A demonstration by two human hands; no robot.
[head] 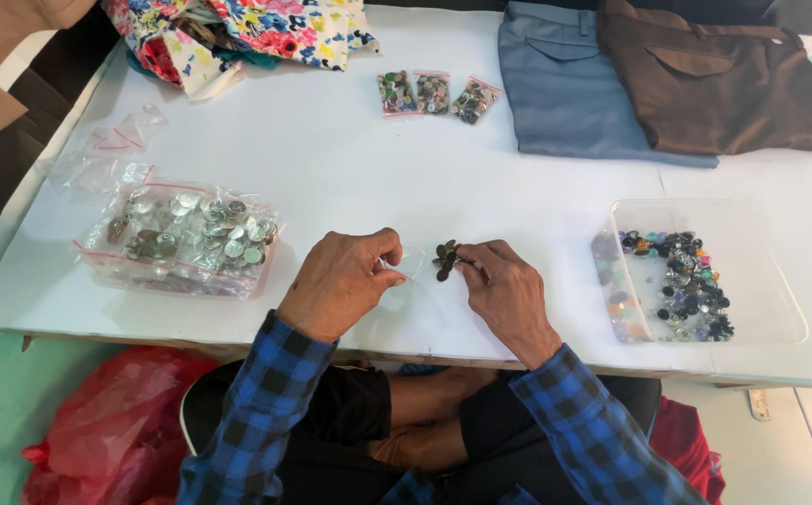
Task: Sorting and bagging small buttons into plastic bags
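White counter (350, 178) bearing all; beyond the hands, blue trousers (565, 84), brown trousers (724, 75), floral cloth (266, 28); left of them bagged buttons (181, 238); right, clear tray (705, 271). Left hand (340, 281) grip pinching small clear bag (406, 266); right hand (509, 290) grip closed on dark buttons (444, 259)

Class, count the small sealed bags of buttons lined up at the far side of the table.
3: left bag, middle bag, right bag, side by side between the flowered cloth and the blue trousers.
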